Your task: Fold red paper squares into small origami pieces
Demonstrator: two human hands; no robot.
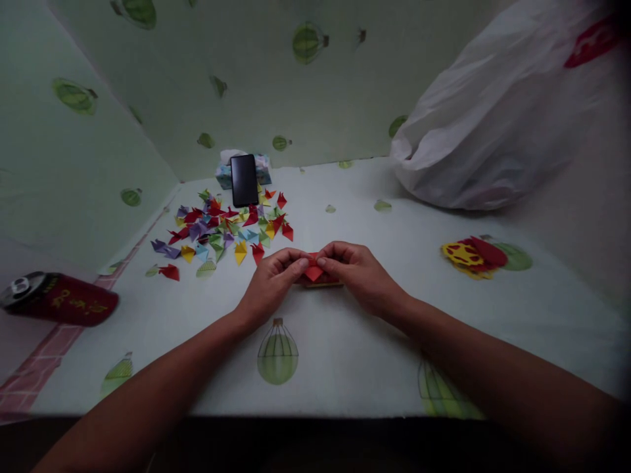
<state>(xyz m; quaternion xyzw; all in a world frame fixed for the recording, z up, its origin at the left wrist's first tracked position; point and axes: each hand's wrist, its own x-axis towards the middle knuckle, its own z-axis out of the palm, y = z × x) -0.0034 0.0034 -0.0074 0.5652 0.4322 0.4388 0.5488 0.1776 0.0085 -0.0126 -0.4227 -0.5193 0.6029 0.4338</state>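
Bare room on the pale green desk [340,368] separates its front edge from the hands. Thumbs and fingertips of the left hand [277,274] and right hand [355,270] pinch a small red paper piece [314,272], seemingly part-folded, though its creases are hard to read. Toward the rear-left corner, many multicoloured folded-paper birds [215,244] look finished; a white plastic bag [473,138] crowds the rear-right.
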